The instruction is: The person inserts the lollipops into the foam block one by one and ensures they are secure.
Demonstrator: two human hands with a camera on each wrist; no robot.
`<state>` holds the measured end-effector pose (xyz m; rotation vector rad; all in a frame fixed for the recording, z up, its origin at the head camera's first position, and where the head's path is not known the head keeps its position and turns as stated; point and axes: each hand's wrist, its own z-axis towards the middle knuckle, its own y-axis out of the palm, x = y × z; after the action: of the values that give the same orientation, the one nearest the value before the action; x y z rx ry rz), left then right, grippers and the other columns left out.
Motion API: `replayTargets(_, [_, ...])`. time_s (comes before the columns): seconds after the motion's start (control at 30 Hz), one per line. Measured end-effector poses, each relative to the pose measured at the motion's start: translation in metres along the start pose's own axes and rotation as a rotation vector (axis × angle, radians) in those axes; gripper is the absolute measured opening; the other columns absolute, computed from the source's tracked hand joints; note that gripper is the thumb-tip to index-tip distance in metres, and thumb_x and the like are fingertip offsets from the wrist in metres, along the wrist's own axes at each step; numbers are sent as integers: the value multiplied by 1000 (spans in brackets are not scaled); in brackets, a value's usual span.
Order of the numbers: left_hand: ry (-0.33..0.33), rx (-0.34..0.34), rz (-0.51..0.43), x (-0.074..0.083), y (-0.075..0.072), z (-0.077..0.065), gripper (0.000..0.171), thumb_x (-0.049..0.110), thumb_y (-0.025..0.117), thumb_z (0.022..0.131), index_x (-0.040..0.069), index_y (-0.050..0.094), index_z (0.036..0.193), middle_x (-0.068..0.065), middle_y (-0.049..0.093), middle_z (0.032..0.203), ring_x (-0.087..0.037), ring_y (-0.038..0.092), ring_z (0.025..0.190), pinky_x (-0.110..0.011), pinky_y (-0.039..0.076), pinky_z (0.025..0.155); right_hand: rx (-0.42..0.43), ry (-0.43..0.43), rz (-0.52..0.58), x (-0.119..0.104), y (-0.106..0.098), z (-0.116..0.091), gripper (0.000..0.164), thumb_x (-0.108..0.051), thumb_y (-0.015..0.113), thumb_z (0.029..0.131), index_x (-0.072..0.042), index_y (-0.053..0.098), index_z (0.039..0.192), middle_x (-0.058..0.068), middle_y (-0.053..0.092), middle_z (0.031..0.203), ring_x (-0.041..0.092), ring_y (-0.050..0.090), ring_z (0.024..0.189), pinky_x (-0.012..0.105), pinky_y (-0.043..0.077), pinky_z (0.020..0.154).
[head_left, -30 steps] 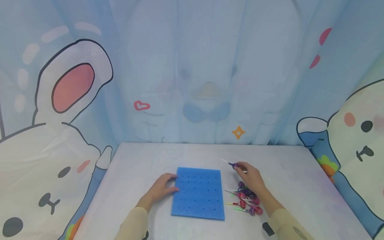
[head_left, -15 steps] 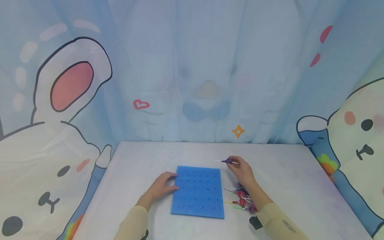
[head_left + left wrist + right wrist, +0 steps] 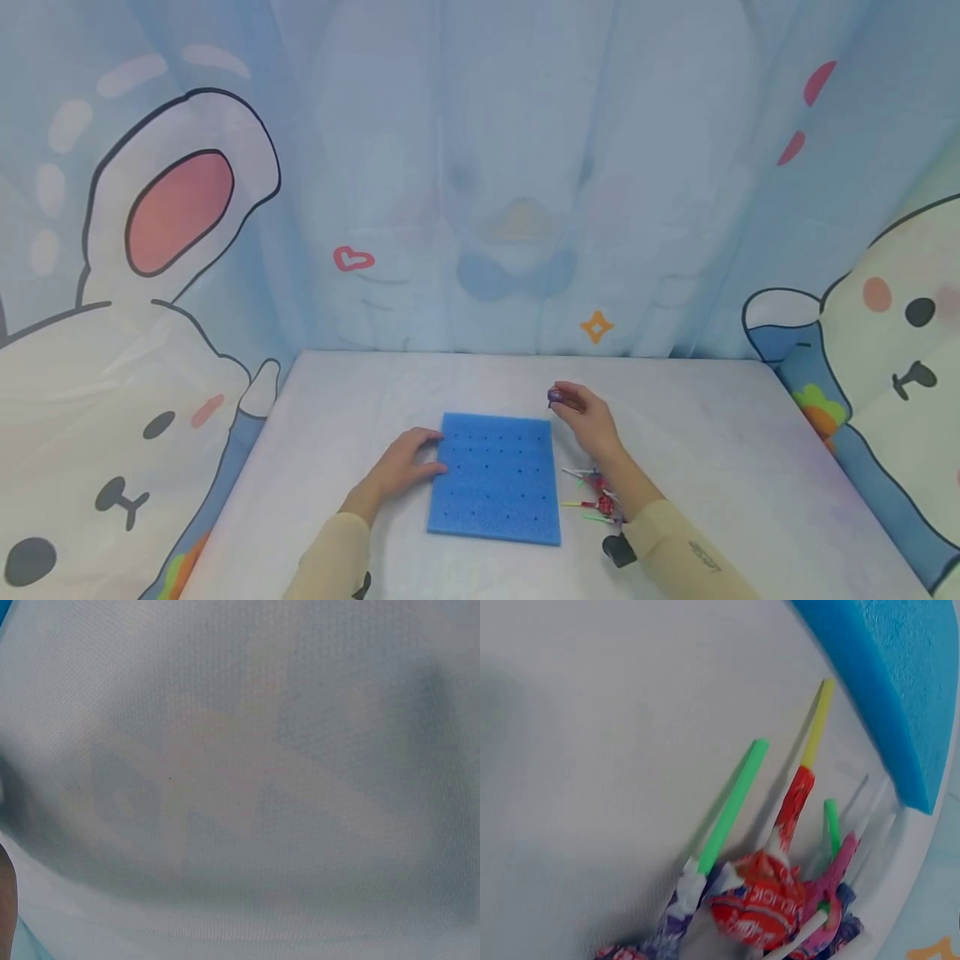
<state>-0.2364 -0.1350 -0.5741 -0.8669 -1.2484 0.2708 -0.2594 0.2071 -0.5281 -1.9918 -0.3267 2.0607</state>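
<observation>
A blue foam board [image 3: 495, 483] dotted with small holes lies flat on the table. My left hand [image 3: 401, 467] rests at its left edge, thumb and fingers spread apart against the side. Above the board's far right corner, my right hand [image 3: 588, 417] pinches a purple-wrapped lollipop [image 3: 555, 396] by its head, and the stick points down. Right of the board lies a pile of lollipops [image 3: 604, 504], partly hidden by my right forearm. The right wrist view shows a red-wrapped lollipop [image 3: 757, 907] with a yellow stick there, beside a green stick [image 3: 735, 806].
The white-covered table [image 3: 697, 433] reaches back to a pale blue curtain [image 3: 517, 167] with cartoon prints. A dark wrist strap piece [image 3: 618, 550] hangs by the right sleeve. The left wrist view shows mostly pale cloth [image 3: 225, 787].
My right hand has moved left from beyond the pile to the board's far right corner. The lollipop in it has turned from stick pointing left to stick pointing down. My left hand stays put.
</observation>
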Motion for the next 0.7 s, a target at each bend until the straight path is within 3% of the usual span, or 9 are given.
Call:
replayTargets(0.33, [-21,-12,-9,-1,-1,-1,56,34,72,89,8,55,135,-10,55,137,-30,45,133,-48,34,113,-16,60,32,-8,28,-1,42,-14,63,96,-8,55,136,16,56,137,31,51,129,43,43,107])
replayTargets(0.7, [-35,-21,-2,-2,-1,1,57,37,71,89,11,54,137,-7,54,139,-27,43,134,-46,34,113,-51,38,-24,-20,62,-2,39,-15,63,96,-12,58,134,10,60,133,29,54,126,46,44,105])
